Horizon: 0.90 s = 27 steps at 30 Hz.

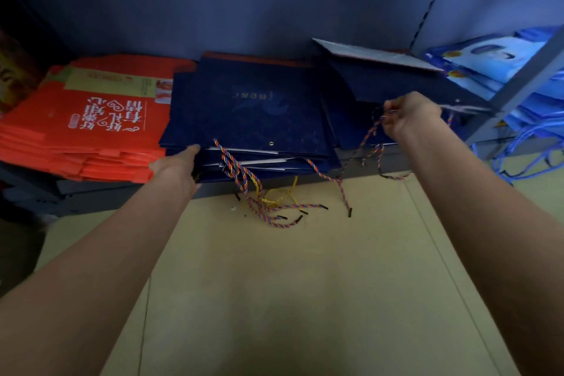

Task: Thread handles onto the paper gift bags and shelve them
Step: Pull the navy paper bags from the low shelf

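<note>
Paper gift bags (256,107), navy, lie flat in a stack on the shelf (305,180), just past the near cardboard sheet (305,284).

Near: both forearms reach forward over the tan cardboard sheet. Nothing rests on its near part.

Middle: loose twisted cords (268,207), red-blue-yellow with black tips, plus one yellow cord, spill from the stack's front edge down onto the cardboard. Left hand (177,165) presses against the stack's front left corner, thumb on top; the fingers go under the edge, so whether they curl round it cannot be told. Right hand (409,113) pinches one multicolour cord (366,137) near a bag in the right-hand pile (381,82), the cord trailing down off the shelf.

Far: shelf back panel (244,9), dark blue. Orange printed bags (91,119) stacked to the left; light blue bags (500,61) on the neighbouring shelf to the right, their blue handles hanging.

Progress, as a judgement: partway. Several bags are already shelved with cords hanging from them, though whether each is properly threaded cannot be told. A brass eyelet (271,143) on the top bag looks empty. Threading looks to be in hand on the right.

Look of the bags: matte dark blue, faint central emblem, pale inner edges showing at the mouth.
</note>
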Available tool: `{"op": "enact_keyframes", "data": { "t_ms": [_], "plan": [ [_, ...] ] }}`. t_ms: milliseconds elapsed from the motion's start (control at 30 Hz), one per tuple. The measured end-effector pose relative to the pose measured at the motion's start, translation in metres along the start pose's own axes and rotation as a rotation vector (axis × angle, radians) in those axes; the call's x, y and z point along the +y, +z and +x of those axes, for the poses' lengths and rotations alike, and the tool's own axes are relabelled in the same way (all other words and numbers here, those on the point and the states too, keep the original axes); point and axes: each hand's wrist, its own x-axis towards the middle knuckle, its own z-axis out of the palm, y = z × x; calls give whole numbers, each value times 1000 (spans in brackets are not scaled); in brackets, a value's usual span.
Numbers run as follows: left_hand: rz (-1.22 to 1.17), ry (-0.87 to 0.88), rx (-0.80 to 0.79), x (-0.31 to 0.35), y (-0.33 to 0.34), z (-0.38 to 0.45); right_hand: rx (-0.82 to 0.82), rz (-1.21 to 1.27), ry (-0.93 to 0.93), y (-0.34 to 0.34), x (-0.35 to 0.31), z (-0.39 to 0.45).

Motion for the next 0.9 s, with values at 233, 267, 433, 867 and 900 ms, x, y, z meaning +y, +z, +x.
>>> {"op": "enact_keyframes", "data": {
  "t_ms": [233,267,433,867,900],
  "plan": [
    [-91,21,-62,-17,7,-26,-230,-192,93,46,78,-110],
    [-92,18,-87,-16,4,-28,-293,-227,100,50,93,-127],
    [85,44,-235,-6,-3,-29,-231,-867,-306,21,90,-111],
    [203,109,-267,7,-37,-17,-261,-640,-161,31,84,2],
    [207,108,-270,6,-47,-19,-294,-635,-134,36,84,-6]
  ]
}}
